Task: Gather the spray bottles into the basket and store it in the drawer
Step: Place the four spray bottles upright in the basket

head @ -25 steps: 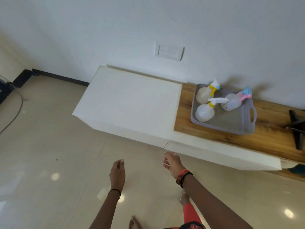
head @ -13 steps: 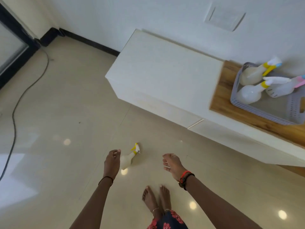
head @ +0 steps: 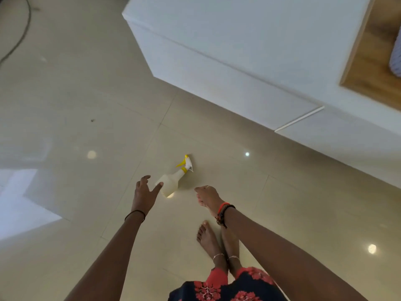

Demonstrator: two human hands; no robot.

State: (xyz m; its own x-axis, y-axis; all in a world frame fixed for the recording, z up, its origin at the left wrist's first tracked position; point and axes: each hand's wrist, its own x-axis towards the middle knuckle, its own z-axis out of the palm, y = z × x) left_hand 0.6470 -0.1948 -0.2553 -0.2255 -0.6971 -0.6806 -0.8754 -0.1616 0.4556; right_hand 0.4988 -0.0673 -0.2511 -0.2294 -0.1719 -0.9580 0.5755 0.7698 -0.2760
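A pale spray bottle [head: 171,181] with a yellow and white trigger head lies on its side on the floor tiles, nozzle pointing away from me. My left hand [head: 144,195] hovers just left of the bottle's base with fingers spread, its thumb overlapping the base, holding nothing. My right hand [head: 209,197] hangs to the right of the bottle with relaxed fingers, empty. Only a sliver of the grey basket [head: 396,58] shows at the right edge, on the wooden top [head: 373,61].
A white low cabinet [head: 238,51] with flat drawer fronts runs across the upper right. A black cable [head: 19,38] trails over the floor at the upper left. My bare feet [head: 217,246] stand just behind the bottle.
The view has tipped down and nearer the floor, so the basket with its bottles has slid almost out of frame. My left hand has opened wide beside the fallen bottle.
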